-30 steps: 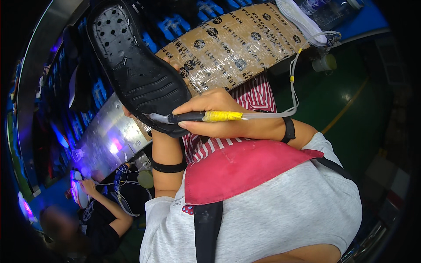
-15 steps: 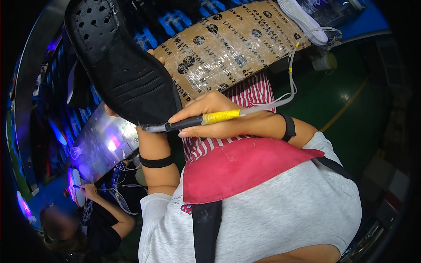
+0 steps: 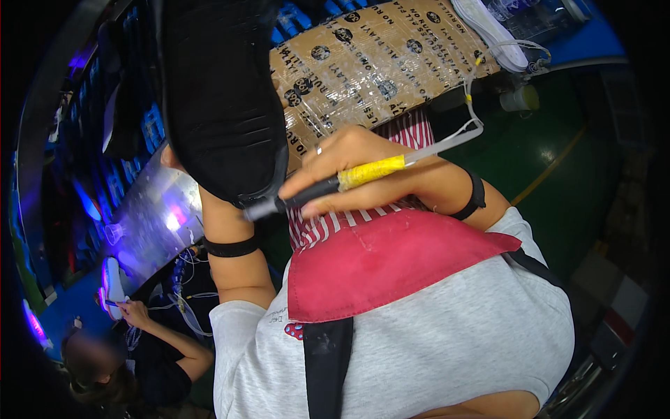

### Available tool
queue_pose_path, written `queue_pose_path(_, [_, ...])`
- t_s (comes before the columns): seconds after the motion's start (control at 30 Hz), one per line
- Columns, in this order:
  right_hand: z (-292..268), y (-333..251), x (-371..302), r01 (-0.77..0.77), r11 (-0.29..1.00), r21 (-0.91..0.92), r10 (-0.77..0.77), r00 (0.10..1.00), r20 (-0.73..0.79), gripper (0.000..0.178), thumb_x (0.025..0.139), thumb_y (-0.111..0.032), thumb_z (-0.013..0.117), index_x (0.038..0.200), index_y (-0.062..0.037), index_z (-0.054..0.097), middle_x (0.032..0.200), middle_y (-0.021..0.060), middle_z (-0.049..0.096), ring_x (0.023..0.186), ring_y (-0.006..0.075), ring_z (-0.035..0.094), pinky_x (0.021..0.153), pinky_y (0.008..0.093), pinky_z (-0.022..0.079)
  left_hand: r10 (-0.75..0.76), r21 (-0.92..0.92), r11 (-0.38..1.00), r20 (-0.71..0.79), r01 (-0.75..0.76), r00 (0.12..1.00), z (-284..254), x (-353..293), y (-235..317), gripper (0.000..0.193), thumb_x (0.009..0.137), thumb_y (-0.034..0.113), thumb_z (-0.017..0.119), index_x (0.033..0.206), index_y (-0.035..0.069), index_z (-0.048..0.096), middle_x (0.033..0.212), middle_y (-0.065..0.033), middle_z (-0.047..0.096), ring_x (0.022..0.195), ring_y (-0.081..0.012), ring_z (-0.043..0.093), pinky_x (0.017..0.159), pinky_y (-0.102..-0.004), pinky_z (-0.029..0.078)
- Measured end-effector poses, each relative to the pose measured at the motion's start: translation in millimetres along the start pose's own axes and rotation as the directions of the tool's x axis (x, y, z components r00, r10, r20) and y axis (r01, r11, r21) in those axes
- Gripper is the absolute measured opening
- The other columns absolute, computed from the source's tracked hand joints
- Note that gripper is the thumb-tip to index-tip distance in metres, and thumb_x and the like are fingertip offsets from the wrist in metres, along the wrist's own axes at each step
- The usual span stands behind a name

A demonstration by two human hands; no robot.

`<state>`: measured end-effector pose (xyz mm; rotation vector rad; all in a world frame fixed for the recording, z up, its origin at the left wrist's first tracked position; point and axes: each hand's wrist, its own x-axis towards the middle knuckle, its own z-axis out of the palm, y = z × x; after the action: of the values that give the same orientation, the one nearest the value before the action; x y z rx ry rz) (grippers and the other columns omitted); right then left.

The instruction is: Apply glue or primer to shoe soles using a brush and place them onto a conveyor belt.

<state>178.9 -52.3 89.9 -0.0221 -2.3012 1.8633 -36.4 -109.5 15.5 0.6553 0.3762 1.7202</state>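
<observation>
A large black shoe sole (image 3: 227,105) rests in my left hand (image 3: 171,159), mostly hidden beneath it; a thumb or finger shows at the sole's left edge and fingertips at its right. My right hand (image 3: 359,157) is closed round a black-handled brush (image 3: 314,193) with yellow tape and a clear tube (image 3: 447,143) running from its back end. Its blurred pale tip lies at the rounded lower end of the sole; whether it touches cannot be made out.
A cardboard-covered surface (image 3: 377,70) with clear tape lies beyond my hands, with a white sole (image 3: 492,35) at its right end. A metal plate (image 3: 150,209) is at left. A co-worker (image 3: 150,349) handles a white shoe (image 3: 112,286) at lower left. Blue racks line the back.
The sole has turned more upright and shifted right and nearer. My right hand and the brush have moved slightly right, and the brush tip is now blurred.
</observation>
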Motion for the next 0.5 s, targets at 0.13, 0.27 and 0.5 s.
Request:
queue_pose_path(0.13, [9,20,3,0.266,0.895,-0.359,-0.351,0.916,-0.195,0.025,0.072,-0.012,0.069,0.096,-0.0068,0.064,0.069,0.0105,0.061,0.056,0.0229,0.058,0.052,0.0289,0.046,0.080,0.012,0.997,-0.132,-0.079,0.988,5,1,-7,0.093,0.068,0.060,0.059,0.135,0.003,0.027,0.134,-0.0198,0.033,0.119,-0.0361,0.039,0.100,-0.0471,0.033])
queue_pose_path(0.27, [13,32,1,0.264,0.876,-0.403,-0.288,0.958,0.000,0.028,0.068,-0.011,0.070,0.095,-0.0064,0.065,0.068,0.0099,0.061,0.055,0.0243,0.058,0.053,0.0306,0.048,-0.010,-0.111,0.993,0.311,0.047,0.950,34,11,-10,0.085,0.071,0.056,0.055,0.132,0.002,0.032,0.133,-0.0201,0.037,0.117,-0.0337,0.042,0.099,-0.0440,0.035])
queue_pose_path(0.5, [-1,18,6,0.361,0.887,-0.289,-0.409,0.904,-0.127,0.023,0.069,-0.007,0.070,0.091,-0.0033,0.065,0.069,0.0101,0.061,0.058,0.0243,0.058,0.052,0.0292,0.046,-0.345,0.004,0.935,-0.209,0.354,0.915,26,4,8,0.076,0.072,0.049,0.056,0.127,0.000,0.040,0.125,-0.0198,0.045,0.110,-0.0308,0.049,0.096,-0.0399,0.038])
